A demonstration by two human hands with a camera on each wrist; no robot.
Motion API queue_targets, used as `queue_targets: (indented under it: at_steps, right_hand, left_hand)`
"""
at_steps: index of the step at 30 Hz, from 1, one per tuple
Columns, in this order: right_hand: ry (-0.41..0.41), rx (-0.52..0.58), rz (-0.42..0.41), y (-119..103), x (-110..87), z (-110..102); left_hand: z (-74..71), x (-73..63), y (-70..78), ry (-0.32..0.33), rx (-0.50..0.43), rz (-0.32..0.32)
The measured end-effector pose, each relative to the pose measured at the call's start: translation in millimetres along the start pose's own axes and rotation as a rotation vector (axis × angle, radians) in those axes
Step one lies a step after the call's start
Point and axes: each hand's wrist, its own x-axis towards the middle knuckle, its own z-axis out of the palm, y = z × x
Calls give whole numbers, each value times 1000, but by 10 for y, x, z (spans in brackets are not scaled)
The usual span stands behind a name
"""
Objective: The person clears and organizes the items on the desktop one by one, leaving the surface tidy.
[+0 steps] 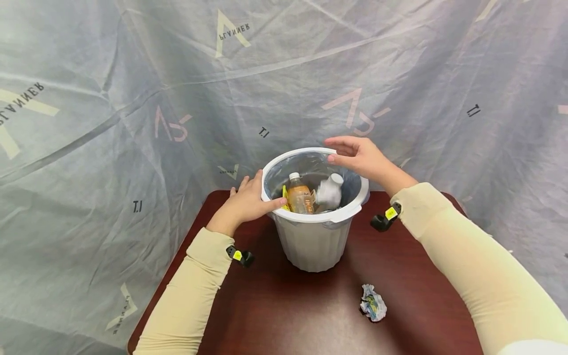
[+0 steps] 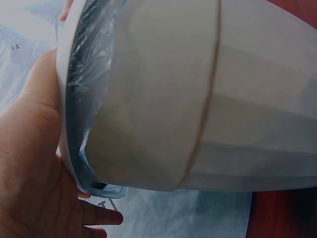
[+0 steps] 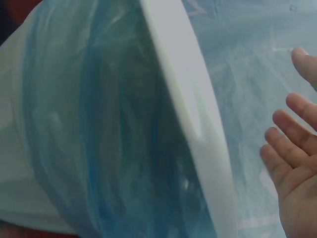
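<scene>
A light grey trash can (image 1: 310,241) with a white rim (image 1: 306,217) and a plastic liner (image 3: 119,129) stands on the table. Inside lie a clear plastic bottle (image 1: 301,197) with an orange label, a crumpled white item (image 1: 329,193) and something yellow (image 1: 285,197). My left hand (image 1: 249,198) rests against the rim's left side, thumb laid over it and fingers spread straight outside. Over the far right of the rim hovers my right hand (image 1: 361,155), holding nothing. The right wrist view shows its fingers (image 3: 287,148) relaxed and apart from the rim.
On the dark red table (image 1: 275,310), a crumpled wrapper (image 1: 373,303) lies in front and to the right of the trash can. Grey printed sheeting (image 1: 284,74) hangs close behind the table and along its left side.
</scene>
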Motion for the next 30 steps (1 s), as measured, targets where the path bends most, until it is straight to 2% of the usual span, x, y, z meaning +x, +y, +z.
queue_targets:
  at_steps: [6, 10, 13, 17, 19, 21, 24, 27, 30]
  right_hand:
    - [99, -15, -4, 69, -128, -168]
    - [178, -55, -13, 198, -233, -348]
    - [217, -87, -11, 353, -335, -465]
    - [205, -141, 14, 821, -491, -593]
    - [162, -196, 29, 1098, -607, -629]
    - [83, -256, 31, 1404, -726, -635]
    - [-56, -312, -10, 1736, -957, -514]
    - [-219, -271, -73, 1985, -1193, -282]
    - [-386, -196, -116, 2132, -1381, -23]
  left_hand:
    - [22, 4, 13, -2, 2, 3]
    - [22, 3, 46, -7, 0, 6]
    - [9, -4, 59, -2, 2, 4]
    - [-20, -21, 63, 8, 0, -7]
    - [-31, -16, 82, 12, -2, -6]
    - [-35, -6, 99, 11, -3, -3]
    - [-33, 9, 128, 5, 3, -1]
    - [-30, 20, 145, -2, 10, 1]
    - [-31, 27, 155, -1, 14, 4]
